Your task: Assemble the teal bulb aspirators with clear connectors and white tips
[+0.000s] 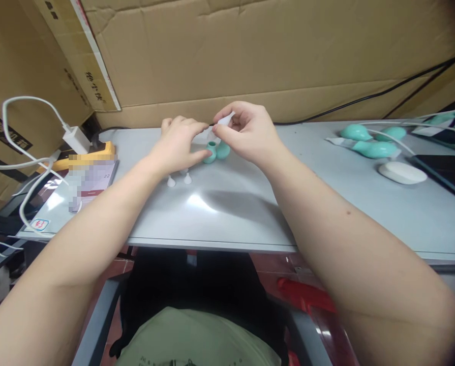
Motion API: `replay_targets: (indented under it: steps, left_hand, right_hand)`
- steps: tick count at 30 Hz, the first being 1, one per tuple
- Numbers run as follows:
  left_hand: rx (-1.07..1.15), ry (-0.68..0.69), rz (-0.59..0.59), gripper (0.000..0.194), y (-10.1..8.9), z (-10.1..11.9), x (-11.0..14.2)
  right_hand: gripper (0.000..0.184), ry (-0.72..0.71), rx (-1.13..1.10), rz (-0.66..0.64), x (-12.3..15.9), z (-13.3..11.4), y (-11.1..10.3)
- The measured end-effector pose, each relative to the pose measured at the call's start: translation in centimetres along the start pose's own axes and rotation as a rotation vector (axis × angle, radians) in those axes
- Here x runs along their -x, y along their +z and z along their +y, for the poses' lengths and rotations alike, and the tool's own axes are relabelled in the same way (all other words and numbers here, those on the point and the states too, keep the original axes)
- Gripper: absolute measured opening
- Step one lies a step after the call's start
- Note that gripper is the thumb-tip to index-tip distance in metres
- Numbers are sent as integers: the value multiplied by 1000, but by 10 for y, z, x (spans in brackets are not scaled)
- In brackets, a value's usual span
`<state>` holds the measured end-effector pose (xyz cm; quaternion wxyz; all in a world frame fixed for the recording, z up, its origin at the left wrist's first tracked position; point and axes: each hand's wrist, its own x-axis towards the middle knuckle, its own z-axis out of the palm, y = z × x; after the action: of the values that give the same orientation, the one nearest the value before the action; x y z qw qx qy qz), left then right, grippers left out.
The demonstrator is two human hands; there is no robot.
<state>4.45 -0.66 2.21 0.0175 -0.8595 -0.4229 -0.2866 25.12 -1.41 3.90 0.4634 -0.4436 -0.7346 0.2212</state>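
Pinched between the thumb and fingers of my right hand [246, 127] is a white translucent tapered nozzle [224, 120], just above a teal rubber bulb [211, 154]. The bulb's round opening faces up. A second teal bulb [222, 150] rests against its right side, partly hidden by my right hand. My left hand [179, 142] is at the left of the bulbs with fingers spread. Its thumb tip lies at the first bulb's edge; whether it presses on it I cannot tell. Below this hand, small white nozzle tips [171, 181] lie on the table.
To the right are several teal bulbs [375, 149], a white oval case [402, 173] and a black tablet-like device [446, 173]. On the left, a yellow power strip [86, 156] with a white charger [77, 140] and cables stands behind a phone-like box [96, 183]. Cardboard [250, 56] walls the back.
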Motion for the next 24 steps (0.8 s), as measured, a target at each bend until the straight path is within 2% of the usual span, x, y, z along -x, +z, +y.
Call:
replay_targets:
  steps: [2,7,10,14,16,18,20,24]
  left_hand:
    - [59,35,17,52,-5,-1,3]
    - [217,82,-12,28,-8,4,6]
    - [324,60,-32,24,-6,8,6]
    - [354,-7,-15,21,-7,10,4]
    - [324,-52,15,20,-8,6,3]
    - [291,-78,36,19,-10,1,3]
    - [277,-75,40,21,-11,-4,4]
    - [262,-58,23,25,-13,-8,8]
  right_hand:
    - [27,33,-25,-51,2,-3,-2]
    - [34,54,-113,-165,6,-8,-3]
    - [36,36,-141,-170,6,-7,-2]
    - [39,20,-100,-67,6,-7,2]
    - [39,-7,-58,17,8,-12,2]
    - [38,-20,-23,41,10,-19,-1]
    - [33,10,11,-66,12,-25,-7]
    - [24,197,195,-607,12,-21,-14]
